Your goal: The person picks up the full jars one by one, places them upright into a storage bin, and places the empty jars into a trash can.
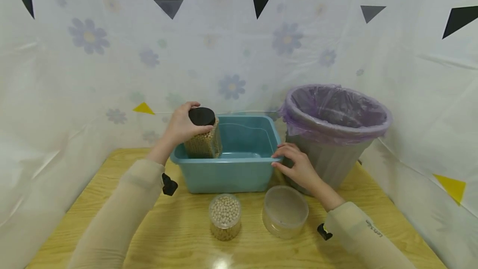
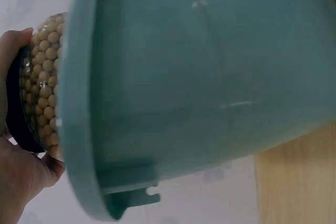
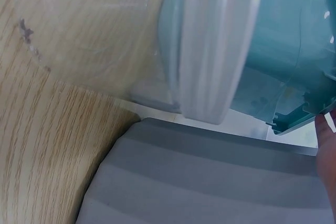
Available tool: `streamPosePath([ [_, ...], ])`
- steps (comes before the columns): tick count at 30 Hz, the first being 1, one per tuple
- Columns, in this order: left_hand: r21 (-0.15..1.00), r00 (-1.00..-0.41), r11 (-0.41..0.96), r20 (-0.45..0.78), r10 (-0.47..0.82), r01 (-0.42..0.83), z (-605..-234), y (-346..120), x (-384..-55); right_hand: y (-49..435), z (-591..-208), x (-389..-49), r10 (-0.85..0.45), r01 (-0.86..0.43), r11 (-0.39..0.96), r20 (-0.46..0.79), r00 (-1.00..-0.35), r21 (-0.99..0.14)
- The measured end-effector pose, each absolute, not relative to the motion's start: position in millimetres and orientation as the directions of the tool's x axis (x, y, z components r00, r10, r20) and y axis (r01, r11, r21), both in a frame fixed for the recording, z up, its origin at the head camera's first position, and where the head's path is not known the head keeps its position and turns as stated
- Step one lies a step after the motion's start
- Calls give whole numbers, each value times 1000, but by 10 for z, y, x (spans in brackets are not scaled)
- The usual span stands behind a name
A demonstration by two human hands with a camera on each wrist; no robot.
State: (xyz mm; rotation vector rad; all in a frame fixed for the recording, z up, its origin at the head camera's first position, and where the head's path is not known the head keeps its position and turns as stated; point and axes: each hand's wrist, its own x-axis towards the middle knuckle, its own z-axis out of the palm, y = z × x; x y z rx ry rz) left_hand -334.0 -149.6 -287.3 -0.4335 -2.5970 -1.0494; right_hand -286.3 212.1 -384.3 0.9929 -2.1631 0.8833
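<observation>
My left hand [image 1: 183, 125] grips a clear jar of round beige beans [image 1: 203, 144] near its black lid [image 1: 202, 116], thumb and fingers on opposite sides. The jar stands tilted inside the left part of a blue plastic basin [image 1: 228, 175]; its bottom is hidden behind the front wall. In the left wrist view, the beans [image 2: 46, 72] show above the basin rim [image 2: 79, 98]. At the basin's right end, my right hand [image 1: 298, 167] pinches the rim corner between fingers and thumb. The right wrist view shows only part of this hand [image 3: 328, 156] at the basin's corner.
In front of the basin stand a small clear jar of pale beans [image 1: 225, 215] and a clear round tub with a whitish lid [image 1: 285, 213]. A grey bin [image 1: 328, 157] with a purple liner [image 1: 336, 134] is close to the basin's right. Flowered sheeting [image 1: 231, 86] surrounds the wooden table [image 1: 179, 244].
</observation>
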Motion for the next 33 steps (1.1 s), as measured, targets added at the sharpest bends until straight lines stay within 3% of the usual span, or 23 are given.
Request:
streamPosePath([
  [16,535,-933,765,219,285,359,-3221,-1520,-3458,2122,-3849,-2865,-412,-798,507,722,-556,-325],
  [33,459,-942,823,144,303,335,-3222,-1474,-3437,2126,-3873,-2880,-409,-794,500,715,-567,-344],
])
